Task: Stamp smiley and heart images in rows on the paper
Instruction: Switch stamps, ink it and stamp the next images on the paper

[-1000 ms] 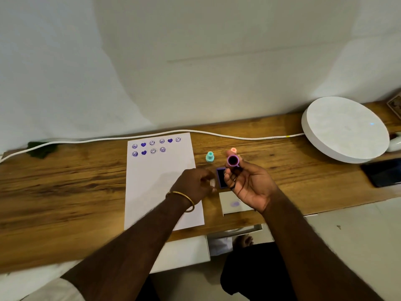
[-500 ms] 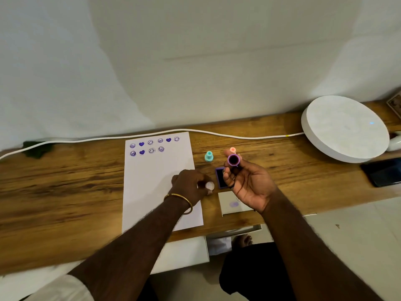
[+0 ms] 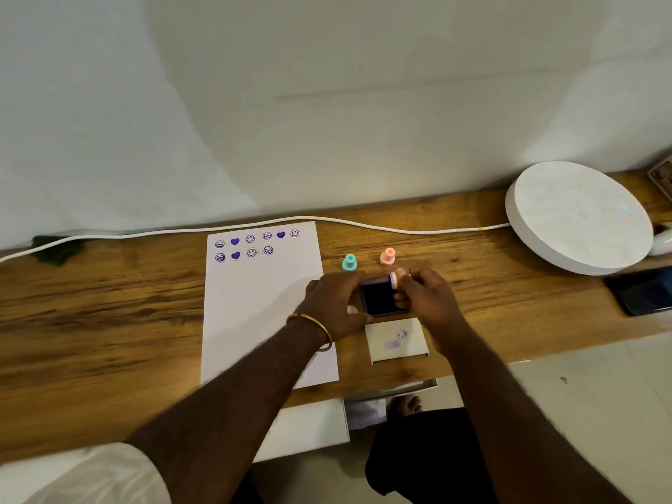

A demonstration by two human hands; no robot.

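Observation:
A white paper [image 3: 254,303] lies on the wooden desk [image 3: 109,314], with purple smileys and hearts stamped in two rows at its top. To its right sits a purple ink pad [image 3: 378,298] with a dark face. My left hand [image 3: 334,303] grips the pad's left edge. My right hand [image 3: 425,300] pinches a small purple stamp [image 3: 393,280], turned sideways at the pad's top right corner. A teal stamp [image 3: 349,263] and a pink stamp [image 3: 388,256] stand upright just behind the pad.
A white card [image 3: 396,340] with purple test marks lies in front of the pad. A white cable [image 3: 363,223] runs along the wall to a round white disc [image 3: 578,216] at the right. A dark phone [image 3: 643,291] lies near the right edge.
My right hand has turned over and dropped, bringing the purple stamp from face-up down to the ink pad. My left hand shifted right and took hold of the pad's edge.

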